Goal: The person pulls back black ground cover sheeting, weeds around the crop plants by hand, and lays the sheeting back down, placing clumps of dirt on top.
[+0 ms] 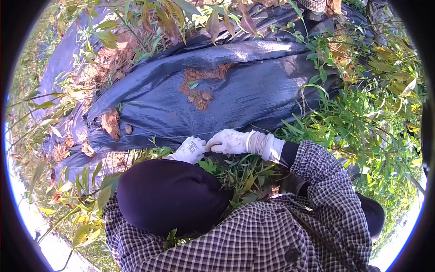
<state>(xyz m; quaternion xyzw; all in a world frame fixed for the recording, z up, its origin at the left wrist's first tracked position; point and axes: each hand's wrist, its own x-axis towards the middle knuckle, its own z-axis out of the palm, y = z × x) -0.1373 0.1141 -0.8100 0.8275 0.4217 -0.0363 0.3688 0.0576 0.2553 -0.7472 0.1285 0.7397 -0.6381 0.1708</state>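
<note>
My left hand (190,150), in a white glove with dark print on its back, is by the near edge of a black woven ground-cover sheet (253,90). A dark-clothed knee (170,195) hides its wrist. Touching or almost touching it, my right hand (230,141) wears a white glove with a beige band at the wrist. The fingers of both hands are curled closed, and what they pinch, if anything, is too small or hidden to make out. Green weeds (247,172) grow just below the hands, between the sheet and my body.
Clumps of reddish soil (199,99) lie on the sheet, with more bare soil (111,124) at its left end. Leafy plants (90,217) stand at the left, and dense grass (353,118) at the right. Another person's checkered clothing (313,4) shows at the top right.
</note>
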